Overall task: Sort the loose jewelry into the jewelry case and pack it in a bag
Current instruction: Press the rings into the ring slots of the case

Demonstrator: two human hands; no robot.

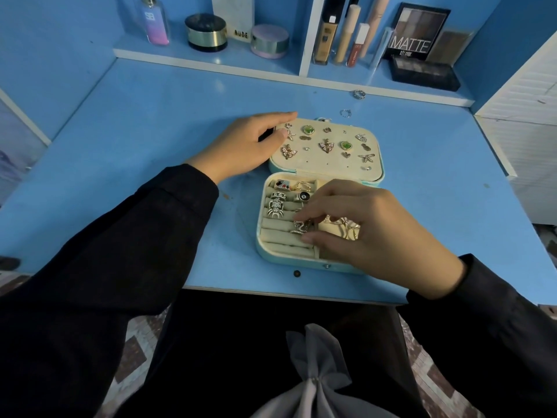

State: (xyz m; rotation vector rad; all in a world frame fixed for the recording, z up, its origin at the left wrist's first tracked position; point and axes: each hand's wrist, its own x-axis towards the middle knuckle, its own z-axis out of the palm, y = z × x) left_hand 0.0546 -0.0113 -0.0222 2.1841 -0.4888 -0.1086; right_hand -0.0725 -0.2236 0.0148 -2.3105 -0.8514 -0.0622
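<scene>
An open light-blue jewelry case (262,245) with a cream lining lies on the blue desk. Its lid (373,146) lies flat behind it, and several earrings are pinned in it. Several rings sit in the padded rolls of the base. My right hand (370,233) is over the base and pinches a sparkly ring (302,227) against the rolls with thumb and fingertips. Gold chains (349,230) lie under its fingers. My left hand (244,143) holds the lid's left edge. Two loose silver rings lie on the desk behind the case, one (345,112) near, one (359,94) farther. A grey fabric bag (316,384) rests on my lap.
A shelf at the back holds a perfume bottle (154,21), round jars (206,32), foundation and lip tubes (346,34) and eyeshadow palettes (417,31). A white cabinet (524,140) stands at the right. Blue side walls close in the desk on both sides.
</scene>
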